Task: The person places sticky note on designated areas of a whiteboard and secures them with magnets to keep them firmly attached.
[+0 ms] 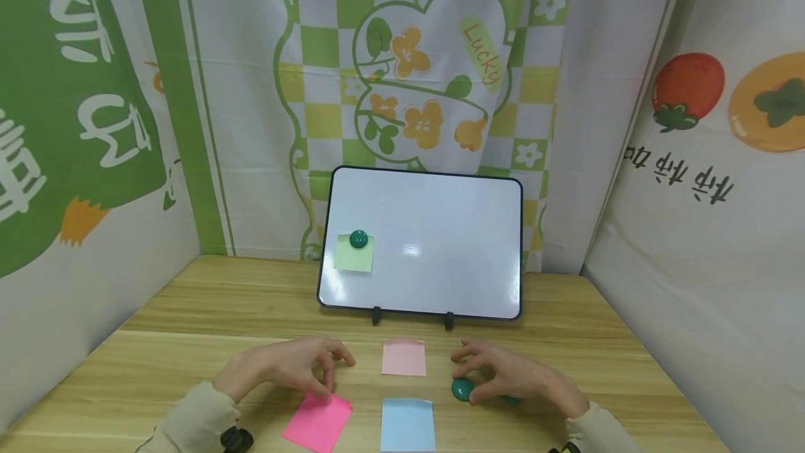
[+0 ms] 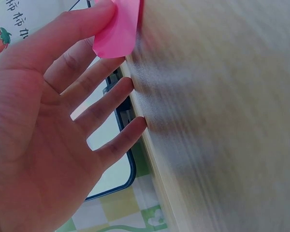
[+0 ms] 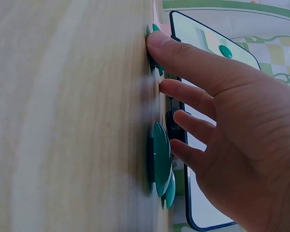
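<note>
1. Head view: left hand [image 1: 295, 367] pinches the top edge of a bright pink note [image 1: 317, 425] between thumb and finger, other fingers spread; note is at the near left of the wooden table [image 1: 566, 327].
2. Head view: right hand [image 1: 506, 370] in a narrow pinch, thumb and index at a green magnet [image 1: 462, 389] on the table; more green magnets [image 1: 511, 400] partly hidden under the hand.
3. Head view: light pink note [image 1: 404, 357] between the hands, blue note [image 1: 407, 425] nearer the person; both flat.
4. Head view: whiteboard [image 1: 440, 243] upright on black feet behind; pale green note [image 1: 353, 257] at its left side under a round green board magnet [image 1: 358, 238].
5. Head view, writing: "Lucky" in orange on the checked curtain [image 1: 321, 44]; black characters on the right curtain [image 1: 679, 243], 如 and 柿 twice. Left curtain [image 1: 69, 145] has large white characters on green, partly cut off, can't read surely.
6. Left wrist view: thumb over the bright pink note, lower fingers fanned, tips by the table edge. 柿柿 readable top left, third character partly cut.
7. Right wrist view: thumb on the green magnet, index mostly hidden behind; two more magnets below, beside the lower fingers.
</note>
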